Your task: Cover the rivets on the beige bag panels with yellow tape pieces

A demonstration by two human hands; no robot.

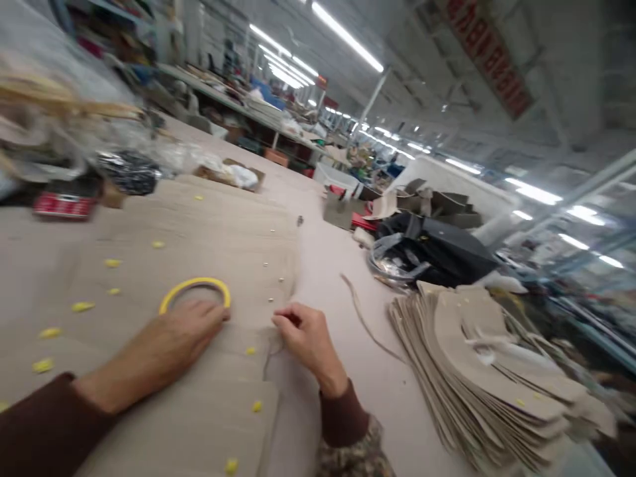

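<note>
My left hand [175,334] lies flat on a large beige material sheet [199,245], fingers stretched out, fingertips touching the near edge of a yellow tape ring [195,287]. To its right, my right hand [307,336] is curled, its fingers pinched at the sheet's right edge; what they grip is too small to make out. Small metal studs [276,281] dot the sheet near that edge. Bits of yellow tape [82,307] are scattered over the sheet.
A fanned stack of cut beige pieces [477,358] lies at the right. Behind it sit dark bags and scraps [437,245]. A thin beige strip [365,318] curls on the table. Plastic bags and a red box [64,204] are at the far left.
</note>
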